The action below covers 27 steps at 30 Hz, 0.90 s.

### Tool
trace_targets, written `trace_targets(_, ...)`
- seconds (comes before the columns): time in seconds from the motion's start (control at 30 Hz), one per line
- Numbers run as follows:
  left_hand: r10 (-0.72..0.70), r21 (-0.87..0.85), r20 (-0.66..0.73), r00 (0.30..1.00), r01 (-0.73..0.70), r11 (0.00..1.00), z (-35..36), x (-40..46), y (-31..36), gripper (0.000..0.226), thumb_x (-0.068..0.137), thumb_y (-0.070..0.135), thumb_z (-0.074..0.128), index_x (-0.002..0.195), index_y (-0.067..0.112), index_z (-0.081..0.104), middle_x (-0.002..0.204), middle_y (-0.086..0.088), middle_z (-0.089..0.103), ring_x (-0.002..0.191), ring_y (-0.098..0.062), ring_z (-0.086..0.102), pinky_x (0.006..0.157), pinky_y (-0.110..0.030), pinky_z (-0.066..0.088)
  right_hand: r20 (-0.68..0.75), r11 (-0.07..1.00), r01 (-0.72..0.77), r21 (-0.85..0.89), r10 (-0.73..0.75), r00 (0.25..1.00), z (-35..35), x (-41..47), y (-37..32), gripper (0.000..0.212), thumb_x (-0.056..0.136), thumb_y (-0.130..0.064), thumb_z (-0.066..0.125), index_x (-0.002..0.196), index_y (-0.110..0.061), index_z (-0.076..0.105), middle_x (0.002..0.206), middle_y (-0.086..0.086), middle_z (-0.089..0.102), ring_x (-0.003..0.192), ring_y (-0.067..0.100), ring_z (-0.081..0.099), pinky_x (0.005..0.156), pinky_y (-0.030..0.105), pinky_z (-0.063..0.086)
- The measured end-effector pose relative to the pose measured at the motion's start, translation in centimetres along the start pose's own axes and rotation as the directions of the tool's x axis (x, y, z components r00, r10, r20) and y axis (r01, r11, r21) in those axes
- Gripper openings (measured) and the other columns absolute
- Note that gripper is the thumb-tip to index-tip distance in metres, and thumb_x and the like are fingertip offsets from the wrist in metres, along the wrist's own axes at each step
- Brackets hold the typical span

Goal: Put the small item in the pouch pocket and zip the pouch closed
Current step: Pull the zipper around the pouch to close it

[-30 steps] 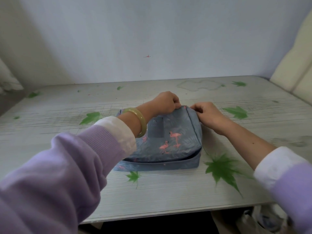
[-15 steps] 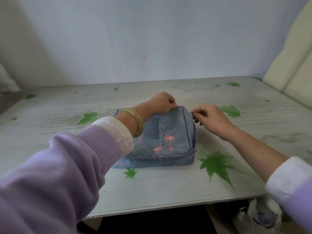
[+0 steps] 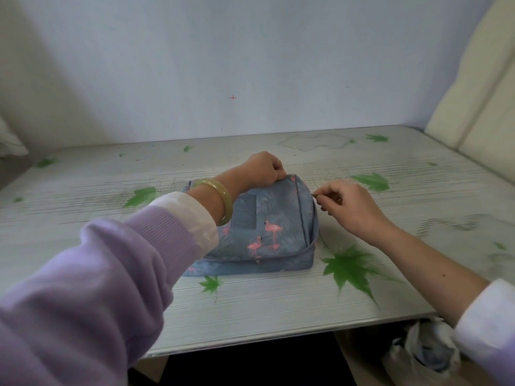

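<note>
While left fingers (image 3: 274,174) pinch pouch (image 3: 267,229) top, right fingers (image 3: 324,196) pinching zipper pull (image 3: 314,195)

Lilac ribbed sleeves (image 3: 92,277); white cuffs (image 3: 192,215); pale green bangle (image 3: 220,199) on left wrist.

One pouch (image 3: 267,229), two hands, one bangle (image 3: 220,199), one table (image 3: 278,302).

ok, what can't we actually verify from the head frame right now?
- Small item: not visible; whether it is inside the pouch cannot be told.
- Zipper pull: too small, pinched inside the right hand fingertips.
- Pouch's far edge: covered by the left hand.
- Patch text: too blurred to read.
- Bag under the table: cut off by the frame edge.
</note>
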<state>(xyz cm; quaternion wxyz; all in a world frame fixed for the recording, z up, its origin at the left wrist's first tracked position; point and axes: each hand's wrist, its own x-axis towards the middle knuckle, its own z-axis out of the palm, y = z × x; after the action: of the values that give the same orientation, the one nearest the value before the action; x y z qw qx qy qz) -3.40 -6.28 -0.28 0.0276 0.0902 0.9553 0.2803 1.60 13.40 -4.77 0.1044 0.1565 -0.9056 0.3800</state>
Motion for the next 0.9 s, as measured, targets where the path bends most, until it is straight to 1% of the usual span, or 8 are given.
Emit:
trace_targets(0.2,-0.009,-0.002,-0.011,1.000,0.009,1.000,0.2,0.0,0.1,0.023,0.091,0.021,0.055,0.099,0.005,0.069,0.104,-0.013,0.067,0.084,-0.018,0.052,0.074,-0.027,0.040,-0.009,1.000,0.023,0.006,-0.022,1.000,-0.2,-1.5,-0.3,0.009,0.088,-0.013,0.063,0.093,-0.016,0.069,0.079,-0.008,0.063,0.072,0.004,0.059,0.063,0.015,0.042)
trace_targets(0.4,-0.005,0.023,-0.017,1.000,0.005,1.000,0.2,0.0,0.1,0.025,0.091,0.021,0.054,0.100,0.003,0.069,0.104,-0.015,0.068,0.084,-0.019,0.052,0.075,-0.028,0.042,-0.007,0.999,0.029,0.017,-0.029,1.000,-0.5,-2.3,-0.7,0.009,0.088,-0.012,0.062,0.093,-0.015,0.069,0.078,-0.008,0.063,0.072,0.006,0.060,0.065,0.019,0.046)
trace_targets(0.57,-0.010,0.037,-0.043,0.999,0.012,0.999,0.4,0.1,0.2,0.026,0.091,0.022,0.054,0.100,0.003,0.069,0.105,-0.015,0.068,0.085,-0.020,0.052,0.075,-0.027,0.041,-0.003,1.000,0.026,0.011,-0.026,1.000,-0.6,-2.9,-1.2,0.009,0.088,-0.011,0.062,0.094,-0.014,0.069,0.078,-0.007,0.062,0.072,0.008,0.059,0.065,0.018,0.045)
trace_targets(0.67,-0.012,0.045,-0.061,0.998,0.015,0.999,0.5,0.1,0.3,0.026,0.091,0.021,0.054,0.099,0.002,0.069,0.105,-0.016,0.068,0.086,-0.023,0.054,0.075,-0.027,0.042,-0.004,0.999,0.035,0.004,-0.035,0.999,-0.7,-3.3,-1.4,0.009,0.088,-0.012,0.062,0.092,-0.016,0.069,0.075,-0.014,0.060,0.071,0.003,0.058,0.063,0.015,0.043)
trace_targets(0.8,-0.012,0.056,-0.074,0.997,0.016,0.998,0.6,0.2,0.3,0.026,0.091,0.021,0.054,0.101,0.002,0.068,0.106,-0.016,0.068,0.099,-0.029,0.059,0.078,-0.028,0.043,-0.006,0.998,0.056,0.000,-0.056,0.998,-0.7,-4.0,-1.6,0.008,0.088,-0.012,0.063,0.090,-0.017,0.068,0.073,-0.018,0.058,0.070,-0.002,0.057,0.061,0.012,0.041)
trace_targets(0.9,-0.007,0.062,-0.073,0.997,0.012,0.998,0.7,0.3,0.2,0.024,0.091,0.021,0.054,0.100,0.004,0.068,0.106,-0.016,0.068,0.095,-0.027,0.058,0.075,-0.027,0.042,-0.001,0.998,0.060,-0.007,-0.060,0.998,-0.8,-4.3,-1.6,0.008,0.088,-0.013,0.063,0.090,-0.018,0.068,0.073,-0.018,0.058,0.070,-0.004,0.055,0.060,0.011,0.039)
